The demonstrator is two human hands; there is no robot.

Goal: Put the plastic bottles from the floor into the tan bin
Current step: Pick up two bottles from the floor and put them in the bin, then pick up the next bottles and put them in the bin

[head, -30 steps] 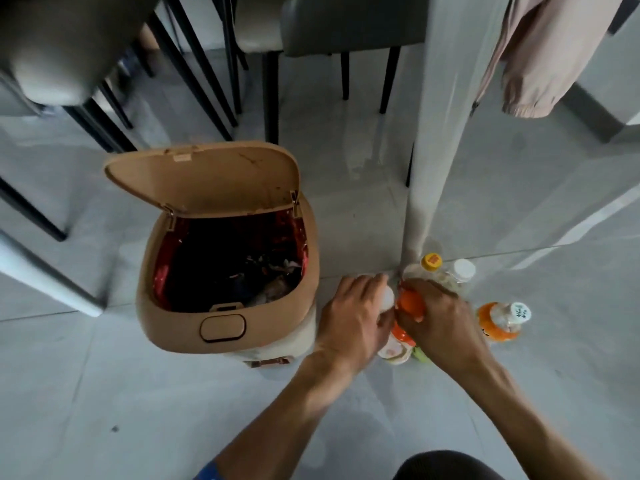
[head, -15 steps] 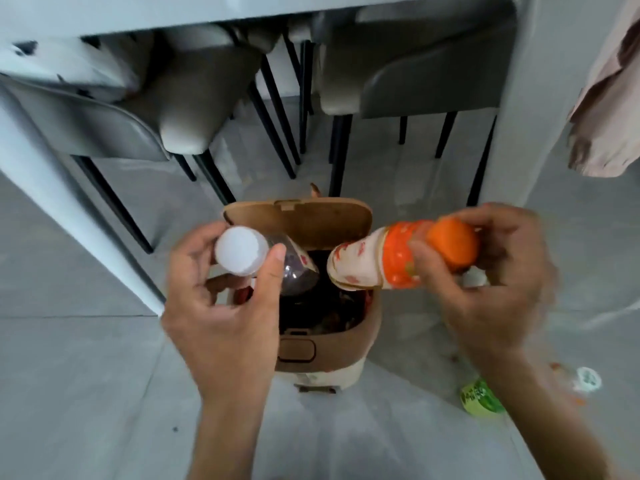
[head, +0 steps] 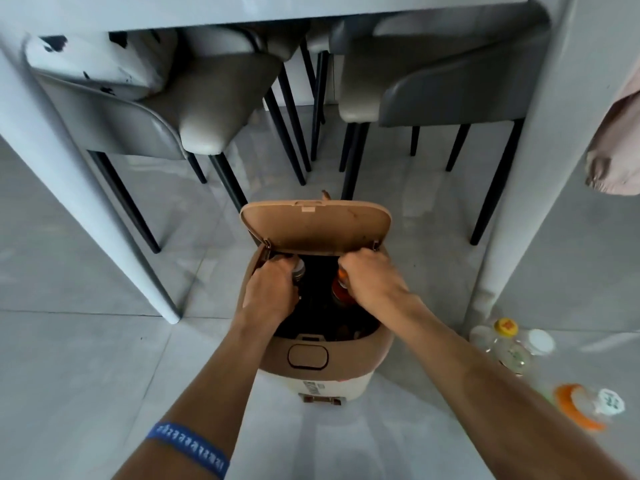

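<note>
The tan bin [head: 346,362] stands on the floor with its lid [head: 315,226] raised. Both my hands are down inside its opening. My left hand [head: 272,292] is closed around a clear bottle [head: 298,270], only partly visible. My right hand [head: 372,280] is closed around an orange-labelled bottle [head: 341,292]. On the floor to the right lie more plastic bottles: a clear one with a yellow cap [head: 506,327], one with a white cap [head: 540,342] and an orange-labelled one [head: 578,407].
A white table leg [head: 86,216] slants at the left and a broad one [head: 519,202] at the right. Grey chairs [head: 194,109] with black legs crowd behind the bin. A pink cloth [head: 616,154] hangs at the right edge.
Both hands have gone from holding the two bottles above the bin to reaching down inside it with them. The view has tilted so more of the floor bottles show at the right.
</note>
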